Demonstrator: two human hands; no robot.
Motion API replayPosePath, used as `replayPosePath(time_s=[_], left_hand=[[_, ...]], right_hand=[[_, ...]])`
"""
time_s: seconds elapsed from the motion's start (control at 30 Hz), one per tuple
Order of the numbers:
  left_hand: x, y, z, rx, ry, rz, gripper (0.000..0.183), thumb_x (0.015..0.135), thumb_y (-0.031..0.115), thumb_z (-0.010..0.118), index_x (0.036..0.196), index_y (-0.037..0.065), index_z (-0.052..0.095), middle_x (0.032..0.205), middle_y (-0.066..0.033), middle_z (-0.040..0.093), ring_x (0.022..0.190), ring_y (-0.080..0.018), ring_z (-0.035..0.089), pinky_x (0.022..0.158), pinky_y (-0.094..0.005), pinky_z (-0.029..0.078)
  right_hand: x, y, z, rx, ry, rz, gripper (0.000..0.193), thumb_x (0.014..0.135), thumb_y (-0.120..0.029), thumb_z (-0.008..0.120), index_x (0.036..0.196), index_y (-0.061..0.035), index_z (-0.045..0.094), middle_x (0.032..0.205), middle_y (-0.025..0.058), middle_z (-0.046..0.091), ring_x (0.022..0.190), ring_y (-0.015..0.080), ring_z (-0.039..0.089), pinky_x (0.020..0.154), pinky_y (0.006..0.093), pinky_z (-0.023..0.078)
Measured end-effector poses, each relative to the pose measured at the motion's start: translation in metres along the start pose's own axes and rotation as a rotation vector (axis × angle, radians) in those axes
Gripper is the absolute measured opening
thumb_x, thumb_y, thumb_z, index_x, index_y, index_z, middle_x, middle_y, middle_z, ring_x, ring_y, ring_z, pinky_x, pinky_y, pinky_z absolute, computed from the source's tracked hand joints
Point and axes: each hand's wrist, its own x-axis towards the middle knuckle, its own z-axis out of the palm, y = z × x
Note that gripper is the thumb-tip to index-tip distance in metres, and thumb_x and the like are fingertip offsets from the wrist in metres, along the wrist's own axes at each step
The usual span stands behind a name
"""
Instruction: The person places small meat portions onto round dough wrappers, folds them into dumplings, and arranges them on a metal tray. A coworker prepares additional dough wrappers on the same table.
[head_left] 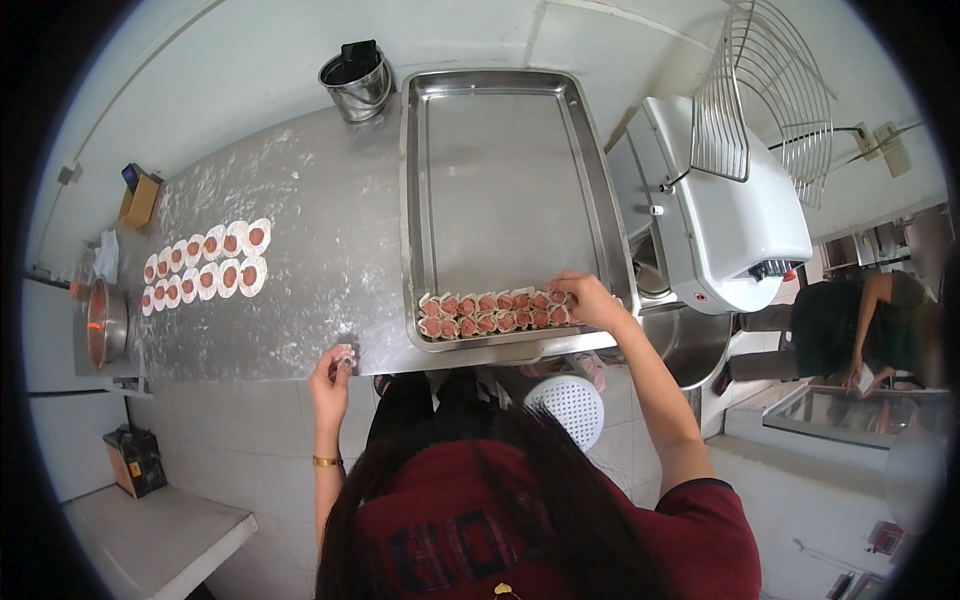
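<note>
My left hand (328,378) is closed around a small open-topped dumpling (345,354) at the table's front edge. My right hand (588,298) reaches into a large metal tray (500,180), its fingers pinched at the right end of two rows of filled dumplings (490,312) along the tray's near side. The fingers partly cover the dumpling they touch. Round wrappers (210,282), each with a dab of pink meat filling, lie overlapping in two rows on the left of the steel table (330,220).
A metal bowl of reddish filling (104,325) stands at the far left. Behind the table are a small bucket (358,90) and a cardboard box (140,202). A white mixer (730,210) with a raised wire guard stands right of the tray. Another person (850,320) works at the far right.
</note>
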Motion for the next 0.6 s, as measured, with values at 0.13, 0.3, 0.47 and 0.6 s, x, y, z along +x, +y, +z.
replayPosePath(time_s=[0.13,0.3,0.47,0.6], left_hand=[[0.0,0.003,0.0,0.012,0.012,0.002,0.025,0.089,-0.003,0.049,0.112,-0.001,0.058,0.101,-0.0058,0.063,0.091,-0.0115,0.059,0.079,-0.0256,0.049],[-0.003,0.005,-0.002,0.02,0.049,0.012,0.028,0.084,-0.004,0.053,0.111,-0.001,0.06,0.097,-0.0077,0.066,0.087,-0.013,0.062,0.077,-0.0263,0.049],[-0.005,0.001,-0.007,-0.004,0.087,0.033,0.029,0.084,-0.004,0.053,0.111,0.001,0.06,0.097,-0.0074,0.066,0.088,-0.0128,0.062,0.076,-0.0262,0.049],[-0.007,-0.001,-0.014,-0.014,0.112,0.02,0.03,0.084,-0.005,0.052,0.113,0.002,0.059,0.097,-0.0068,0.066,0.088,-0.013,0.061,0.075,-0.0264,0.049]], right_hand=[[0.0,-0.002,-0.002,0.045,-0.071,0.026,0.048,0.062,0.012,0.051,0.106,-0.0004,0.064,0.099,0.018,0.065,0.088,0.0337,0.064,0.075,0.0378,0.052],[-0.001,-0.006,-0.005,0.031,-0.048,0.135,0.048,0.067,0.009,0.051,0.111,-0.0027,0.063,0.103,0.0196,0.064,0.091,0.034,0.064,0.078,0.0389,0.051],[0.006,-0.006,-0.007,-0.019,-0.083,0.078,0.047,0.07,0.008,0.051,0.114,-0.0028,0.061,0.107,0.02,0.063,0.09,0.0352,0.063,0.079,0.0398,0.051],[0.019,-0.006,0.0,0.062,-0.088,0.049,0.044,0.071,0.008,0.052,0.113,-0.0015,0.061,0.107,0.0184,0.062,0.09,0.0341,0.063,0.08,0.0399,0.051]])
